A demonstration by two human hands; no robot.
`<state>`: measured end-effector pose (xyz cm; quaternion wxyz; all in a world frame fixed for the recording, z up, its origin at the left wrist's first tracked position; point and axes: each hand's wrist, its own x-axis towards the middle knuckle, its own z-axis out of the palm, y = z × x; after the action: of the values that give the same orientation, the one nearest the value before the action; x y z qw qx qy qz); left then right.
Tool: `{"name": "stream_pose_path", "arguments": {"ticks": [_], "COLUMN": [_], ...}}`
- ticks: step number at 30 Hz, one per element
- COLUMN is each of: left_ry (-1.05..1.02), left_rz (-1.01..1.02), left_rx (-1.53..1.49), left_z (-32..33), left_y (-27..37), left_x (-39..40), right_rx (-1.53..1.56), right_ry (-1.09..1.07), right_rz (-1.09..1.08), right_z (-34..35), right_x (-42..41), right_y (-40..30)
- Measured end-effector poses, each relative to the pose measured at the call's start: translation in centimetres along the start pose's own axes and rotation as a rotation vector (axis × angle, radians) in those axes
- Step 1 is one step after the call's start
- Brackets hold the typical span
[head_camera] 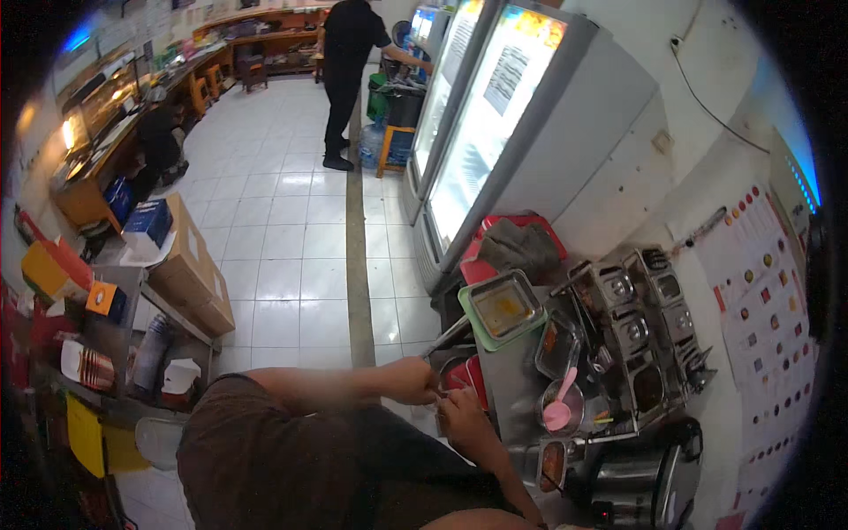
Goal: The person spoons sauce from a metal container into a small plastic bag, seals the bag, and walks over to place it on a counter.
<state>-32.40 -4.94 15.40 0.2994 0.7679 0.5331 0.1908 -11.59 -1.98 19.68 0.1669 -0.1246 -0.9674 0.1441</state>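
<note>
My left hand point(417, 381) reaches in from the left, its fingers curled. My right hand point(462, 414) comes up from the lower right, and the fingertips of both hands meet beside the front edge of the metal counter point(498, 391). Something small and pale may be between the fingertips, too small to make out. Behind the hands is a red object point(472, 377). On the counter, a pink plastic scoop point(558, 414) rests in a round metal pot point(575, 397). A metal tray with orange-brown residue point(502, 306) sits on a green tray point(487, 341).
Lidded metal food containers point(619, 285) stand in a rack by the wall, with a large metal cooker point(629, 480) nearby. Glass-door refrigerators point(487, 119) rise ahead. A cardboard box point(192, 265) is at left. A person in black point(348, 73) stands by the refrigerators; another person point(159, 142) is low at left.
</note>
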Motion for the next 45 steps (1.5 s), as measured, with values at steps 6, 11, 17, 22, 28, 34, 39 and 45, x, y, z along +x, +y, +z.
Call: {"name": "stream_pose_path", "arguments": {"ticks": [6,11,17,22,28,34,39,45], "left_ry": [0.264,0.281,0.302,0.550,0.630,0.657,0.624,0.642], "left_rz": [-0.059,0.021,0.065,-0.066,-0.163,-0.276,-0.105,0.078], "left_rx": [0.064,0.206,0.301,-0.238,-0.701,-1.229,-0.667,-0.277], "left_z": [-1.2,1.0,0.7,2.0,4.1,4.3,3.4,4.5], "left_y": [2.0,1.2,0.5,0.7,0.1,-0.3,0.3,-0.2], "left_x": [-3.0,-3.2,-2.9,-1.9,-0.1,1.5,-0.2,-0.2], "right_rx": [0.131,0.207,0.219,0.145,0.148,0.187,0.795,0.986], "right_ry": [0.055,0.278,0.368,0.527,0.755,0.804,0.861,0.886], "right_rz": [0.072,0.533,0.629,0.605,0.601,0.626,0.806,0.930], "right_z": [1.5,3.8,4.8,6.1,6.1,7.7,7.8,8.8], "right_x": [1.5,2.6,3.3,2.7,2.3,2.6,1.8,-0.2], "right_y": [0.6,0.4,-0.6,-0.4,-0.5,1.2,0.7,0.6]}}
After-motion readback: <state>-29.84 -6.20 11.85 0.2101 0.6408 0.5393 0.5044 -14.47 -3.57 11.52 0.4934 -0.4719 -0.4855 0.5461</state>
